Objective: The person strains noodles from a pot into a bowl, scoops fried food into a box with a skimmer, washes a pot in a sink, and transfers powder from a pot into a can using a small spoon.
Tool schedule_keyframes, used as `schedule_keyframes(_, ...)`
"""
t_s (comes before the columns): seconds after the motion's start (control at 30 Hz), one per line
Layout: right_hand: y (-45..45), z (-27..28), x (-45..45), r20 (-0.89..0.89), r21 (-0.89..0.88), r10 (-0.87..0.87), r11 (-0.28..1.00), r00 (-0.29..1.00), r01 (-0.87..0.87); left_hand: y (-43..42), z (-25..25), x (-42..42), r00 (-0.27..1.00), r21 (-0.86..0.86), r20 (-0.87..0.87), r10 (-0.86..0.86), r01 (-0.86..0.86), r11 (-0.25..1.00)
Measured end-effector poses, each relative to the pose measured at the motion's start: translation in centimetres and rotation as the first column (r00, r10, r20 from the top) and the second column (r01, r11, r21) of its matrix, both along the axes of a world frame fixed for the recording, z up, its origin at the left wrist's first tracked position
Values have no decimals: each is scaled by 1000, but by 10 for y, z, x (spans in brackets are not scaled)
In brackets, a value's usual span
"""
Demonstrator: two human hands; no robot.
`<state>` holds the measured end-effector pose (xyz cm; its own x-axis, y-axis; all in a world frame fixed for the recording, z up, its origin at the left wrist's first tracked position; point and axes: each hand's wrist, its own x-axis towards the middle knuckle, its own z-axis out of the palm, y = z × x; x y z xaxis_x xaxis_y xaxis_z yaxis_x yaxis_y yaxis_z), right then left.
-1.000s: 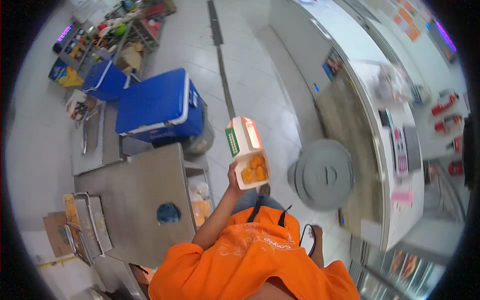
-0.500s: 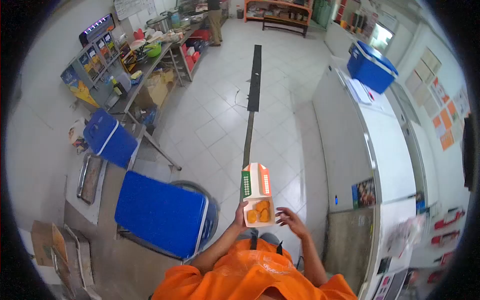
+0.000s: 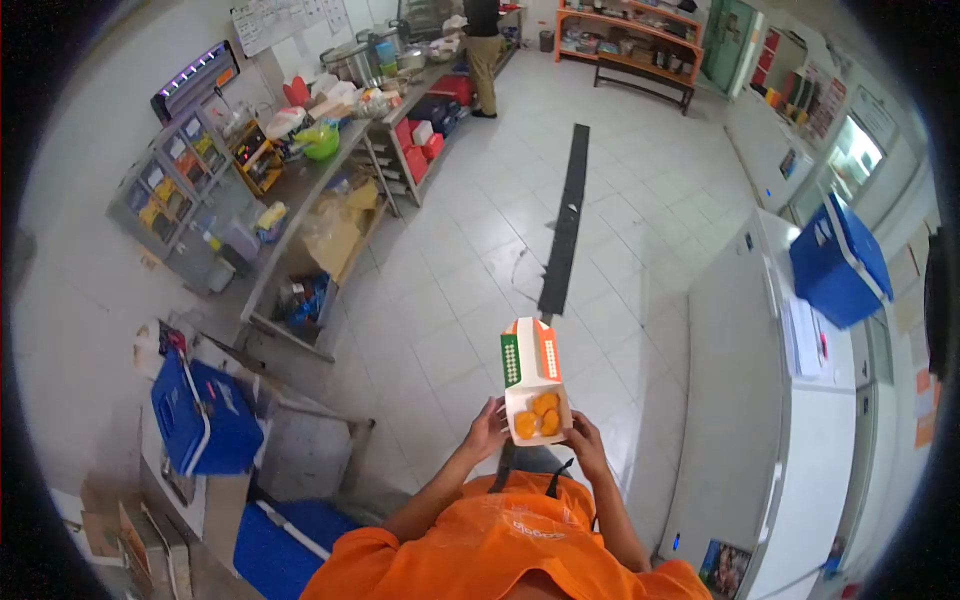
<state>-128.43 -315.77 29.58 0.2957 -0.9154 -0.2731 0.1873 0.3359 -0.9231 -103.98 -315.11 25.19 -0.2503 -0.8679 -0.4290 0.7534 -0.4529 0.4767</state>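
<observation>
An open carton (image 3: 530,358) with a green and orange patterned lid is held out in front of my orange shirt. Several golden-brown fried pieces (image 3: 541,416) lie in its white tray. My right hand (image 3: 585,441) grips the tray's lower right side. At the tray's left edge is my left hand (image 3: 487,428), its fingers apart and close beside the carton; whether they touch it is hard to tell.
Steel tables with a green bowl (image 3: 318,142) run along the left. Blue coolers (image 3: 225,415) stand lower left, another blue cooler (image 3: 840,262) on a white freezer (image 3: 730,400) at right. A person (image 3: 482,60) stands at the far table. An orange shelf (image 3: 630,40) is behind.
The view has moved forward along the floor strip, past the large blue cooler. My right hand has come in and closed on the carton's right side; my left hand's fingers have loosened.
</observation>
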Motion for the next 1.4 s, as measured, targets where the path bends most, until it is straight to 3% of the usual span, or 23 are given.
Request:
schedule_keyframes(0.13,-189,35,45,15,-25,42,999,999,-42,-113,30,79,957,-47,288,44,-32,998)
schedule_keyframes(0.17,-240,41,50,-3,-41,75,996,997,-75,-138,34,90,888,-43,452,82,-70,997)
schedule_keyframes(0.23,-331,46,71,-30,-64,100,993,995,-102,-182,5,125,806,72,584,94,-167,983)
schedule_keyframes(0.3,-418,42,93,-58,-111,111,987,992,-117,-229,-28,149,788,244,593,169,-376,894)
schedule_keyframes(0.43,-554,21,127,-22,-64,82,995,996,-83,-350,-73,187,822,411,552,142,-416,812)
schedule_keyframes(0.63,-732,-13,139,-90,21,-62,998,994,64,-642,-52,238,771,296,633,78,-334,895)
schedule_keyframes(0.77,-844,-8,140,-85,54,-165,984,983,170,-846,18,261,669,115,743,-33,-78,990)
schedule_keyframes(0.83,-906,-1,147,-81,55,-210,975,974,214,-938,29,280,621,13,783,-34,38,999)
schedule_keyframes(0.97,-1058,-38,156,-125,107,-189,973,974,203,-1063,-10,311,486,-103,873,43,98,990)
schedule_keyframes(1.03,-1153,-56,171,-183,24,-146,988,972,153,-1093,-61,327,424,-89,900,100,-47,995)
schedule_keyframes(1.1,-1242,-41,203,-148,27,-91,995,985,96,-1092,-199,364,-103,205,974,-202,14,979)
schedule_keyframes(1.13,-1293,-41,220,-125,15,-74,997,989,77,-1085,-166,352,-203,363,915,-349,37,931)
schedule_keyframes(1.17,-1335,-38,239,-106,12,-57,998,993,58,-1052,-242,373,-489,398,850,-197,349,849)
schedule_keyframes(1.2,-1377,-25,262,-107,12,-6,1000,994,7,-1049,-230,357,-553,360,823,-130,331,872)
schedule_keyframes(1.23,-1419,-11,286,-114,5,48,999,992,-48,-1024,-241,356,-175,405,912,-372,233,884)
schedule_keyframes(1.27,-1461,-2,310,-92,-1,80,997,993,-81,-996,-242,351,205,495,842,-498,70,866)
schedule_keyframes(1.3,-1501,5,336,-70,-9,114,993,991,-115,-987,-235,343,369,632,728,-578,-34,774)
schedule_keyframes(1.4,-1608,8,416,-25,-19,226,974,974,-227,-997,-211,331,540,791,559,-629,-122,599)
